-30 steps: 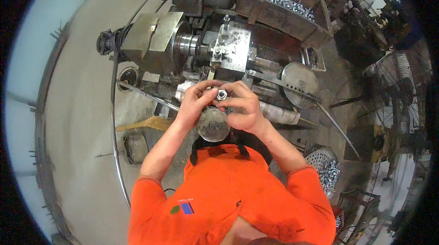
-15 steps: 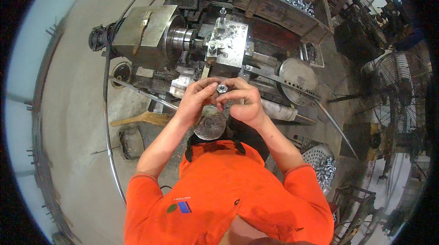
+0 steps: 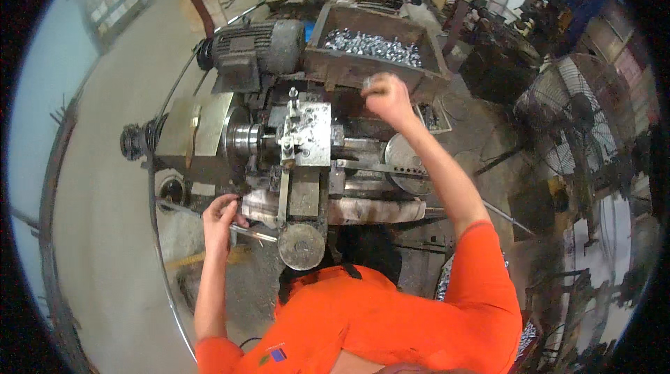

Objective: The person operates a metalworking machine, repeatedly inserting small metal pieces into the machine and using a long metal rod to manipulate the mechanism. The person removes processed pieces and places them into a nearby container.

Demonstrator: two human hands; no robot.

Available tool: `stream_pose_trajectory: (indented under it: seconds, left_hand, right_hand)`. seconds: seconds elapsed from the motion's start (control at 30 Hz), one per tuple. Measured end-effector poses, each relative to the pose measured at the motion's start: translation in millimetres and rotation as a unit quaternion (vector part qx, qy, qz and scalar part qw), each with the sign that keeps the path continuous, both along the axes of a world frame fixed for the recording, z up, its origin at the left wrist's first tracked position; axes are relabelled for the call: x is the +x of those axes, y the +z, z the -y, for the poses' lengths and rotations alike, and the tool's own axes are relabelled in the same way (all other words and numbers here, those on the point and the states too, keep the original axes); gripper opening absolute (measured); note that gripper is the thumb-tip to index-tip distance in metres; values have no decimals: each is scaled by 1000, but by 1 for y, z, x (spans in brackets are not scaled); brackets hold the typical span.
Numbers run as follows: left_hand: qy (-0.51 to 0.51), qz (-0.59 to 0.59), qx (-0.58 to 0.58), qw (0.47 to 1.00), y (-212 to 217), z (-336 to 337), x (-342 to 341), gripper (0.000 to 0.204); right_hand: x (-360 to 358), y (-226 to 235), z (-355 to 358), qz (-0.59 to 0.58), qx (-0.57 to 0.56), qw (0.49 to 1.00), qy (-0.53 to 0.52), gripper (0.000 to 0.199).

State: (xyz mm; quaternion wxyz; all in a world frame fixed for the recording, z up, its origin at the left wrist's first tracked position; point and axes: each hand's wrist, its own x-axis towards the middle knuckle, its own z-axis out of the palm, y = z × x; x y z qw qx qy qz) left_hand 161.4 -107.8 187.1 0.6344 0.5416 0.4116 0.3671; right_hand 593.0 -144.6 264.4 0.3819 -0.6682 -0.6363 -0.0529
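1. Right hand (image 3: 386,97) is stretched out over the near wall of the wooden bin (image 3: 328,67), fist loosely curled. Something small and pale sits at the fingertips, motion-blurred – can't tell if it's actually pinched or what it is.
2. Bin holds a heap of small shiny metal parts (image 3: 373,45). The right hand is just at the front edge of that heap, above the rim.
3. Left hand (image 3: 221,215) is low on the left side of the lathe (image 3: 293,158), fingers curled on the machine's lower front edge next to a thin metal rod (image 3: 209,219) that runs diagonally there. Whether it grips the rod or only rests on the casting – can't tell.
4. Lathe layout: chuck (image 3: 243,138) left of the grey tool block (image 3: 307,133), round handwheel (image 3: 301,246) at the near end just above the person's chest, round metal disc (image 3: 405,154) on the right under the right forearm.
5. Electric motor (image 3: 262,49) sits behind the lathe, touching the bin's left side.
6. Orange sleeves, both forearms bare.
7. Standing fan (image 3: 583,123) far right, well apart from the machine.
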Motion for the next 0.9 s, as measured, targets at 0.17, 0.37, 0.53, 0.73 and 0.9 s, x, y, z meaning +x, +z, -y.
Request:
stream_pose_trajectory:
  seconds: [0.17,0.37,0.53,0.73,0.9]
  left_hand:
    - [34,-60,65,995,-22,-21,6,12]
    - [-63,-300,313,899,-62,-42,9,22]
    - [-102,-423,305,847,-83,-41,-2,26]
    - [-135,-461,268,835,-75,-47,14,29]
    - [-148,-443,308,829,-91,-62,1,29]
  right_hand:
    - [13,22,-12,24,27,985,-168,55]
    - [-10,-16,113,-139,-37,983,-112,42]
    - [48,-69,304,-219,-34,928,-301,32]
    - [60,-135,523,-142,-301,691,-641,30]
    - [38,-188,530,-153,-427,624,-637,33]
